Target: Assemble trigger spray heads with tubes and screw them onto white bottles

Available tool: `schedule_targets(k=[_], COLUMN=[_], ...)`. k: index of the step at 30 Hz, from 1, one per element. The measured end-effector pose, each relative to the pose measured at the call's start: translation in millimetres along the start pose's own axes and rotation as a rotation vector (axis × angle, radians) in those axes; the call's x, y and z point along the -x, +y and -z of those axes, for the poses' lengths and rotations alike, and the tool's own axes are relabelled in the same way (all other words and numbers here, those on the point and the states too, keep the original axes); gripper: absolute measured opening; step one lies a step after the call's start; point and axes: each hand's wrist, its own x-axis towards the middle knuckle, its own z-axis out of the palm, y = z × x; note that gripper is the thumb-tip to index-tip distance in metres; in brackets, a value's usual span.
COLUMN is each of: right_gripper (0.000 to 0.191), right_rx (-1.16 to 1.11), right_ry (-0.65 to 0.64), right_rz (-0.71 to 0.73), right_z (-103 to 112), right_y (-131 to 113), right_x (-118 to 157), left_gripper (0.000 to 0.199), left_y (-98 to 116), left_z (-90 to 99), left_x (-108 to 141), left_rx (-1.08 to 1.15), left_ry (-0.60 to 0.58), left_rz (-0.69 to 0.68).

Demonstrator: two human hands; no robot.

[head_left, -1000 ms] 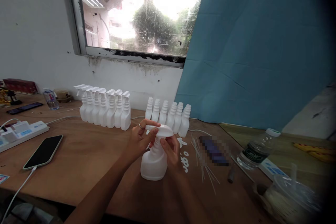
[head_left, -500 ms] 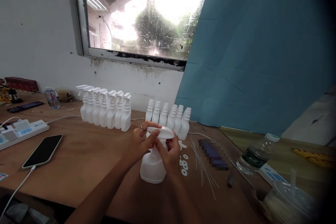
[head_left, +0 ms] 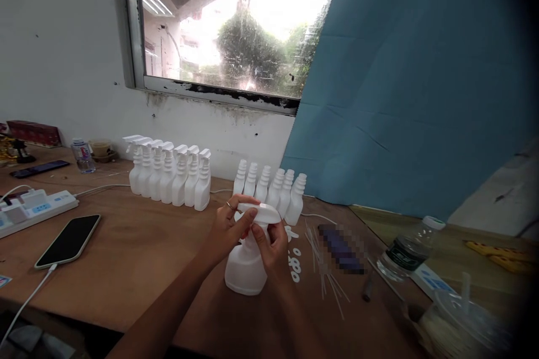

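While the left hand [head_left: 228, 228] grips the sprayer [head_left: 266, 213], the right [head_left: 273, 245] clasps it.

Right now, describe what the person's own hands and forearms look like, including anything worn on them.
Both hands are ungloved. The left hand wears a thin, metallic-looking ring on one finger; no ring shows on the right hand. The left forearm and right forearm are bare, with no sleeve, watch or bracelet visible.

Phone [head_left: 68, 241] left of front bottle [head_left: 246, 272], tubes [head_left: 323, 286] right.
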Motion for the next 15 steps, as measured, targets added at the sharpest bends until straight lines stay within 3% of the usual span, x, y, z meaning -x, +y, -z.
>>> schedule_targets(k=[4, 8, 10, 12, 15], right_gripper=[0.043, 0.024, 0.019, 0.022, 0.023], right_rx=[0.268, 0.484, 0.522, 0.517, 0.510], right_ry=[0.043, 0.141, 0.131, 0.089, 0.048], right_rz=[-0.147, -0.066, -0.038, -0.048, -0.057], right_z=[-8.0, -15.2, -15.8, -15.4, -14.1], right_y=[-4.4, -9.0, -10.9, -12.7, -13.9], right_x=[-7.4, -11.3, -10.6, -9.4, -8.5], left_gripper=[0.039, 0.042, 0.039, 0.036, 0.045], left_y=[-8.7, -39.2, -53.9, -62.7, -65.5], left_z=[8.2, 30.2, 41.6, 48.7, 49.6], left_x=[10.0, 30.1, 43.5, 57.2, 72.1], left_rx=[0.096, 0.143, 0.075, -0.037, -0.220], left_ry=[0.038, 0.104, 0.023, -0.139, -0.291], left_rz=[-0.036, 0.066, 0.154, 0.211, 0.200])
